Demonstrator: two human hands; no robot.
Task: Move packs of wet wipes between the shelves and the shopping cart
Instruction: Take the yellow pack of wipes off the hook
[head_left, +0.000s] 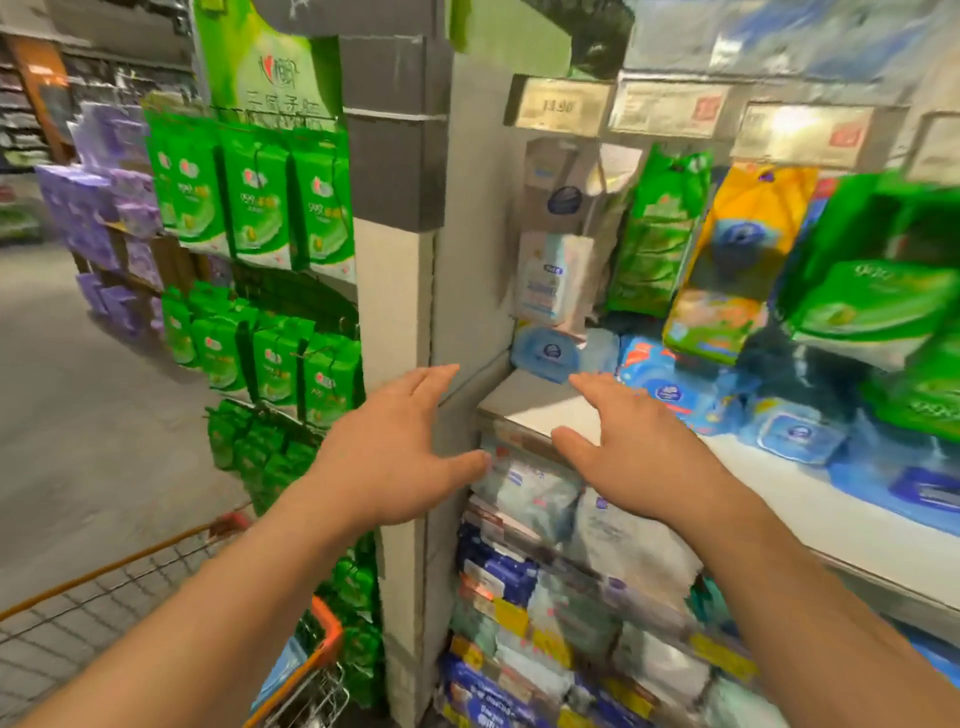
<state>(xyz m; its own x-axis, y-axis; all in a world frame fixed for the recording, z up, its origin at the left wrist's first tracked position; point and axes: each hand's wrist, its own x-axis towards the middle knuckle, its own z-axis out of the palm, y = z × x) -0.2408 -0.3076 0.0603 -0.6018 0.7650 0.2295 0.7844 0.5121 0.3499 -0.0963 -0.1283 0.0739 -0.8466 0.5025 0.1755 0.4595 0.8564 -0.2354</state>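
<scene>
My left hand (400, 447) and my right hand (628, 447) are both stretched forward with straight fingers, holding nothing. They hover in front of the white shelf (540, 402), at its left end. Blue packs of wet wipes (550, 353) lie just beyond my right fingertips. More blue packs (795, 434) lie further right on the same shelf. Pale packs (530, 488) sit on the shelf below, under my hands. The orange-rimmed shopping cart (317, 654) stands at the lower left, with a blue pack (283, 670) inside it.
A grey pillar (395, 291) divides the shelving. Green packs (260, 202) hang on a rack to its left, purple packs (104, 208) beyond. Green and yellow packs (727, 260) stand on the right shelf. Open aisle floor (78, 389) lies to the left.
</scene>
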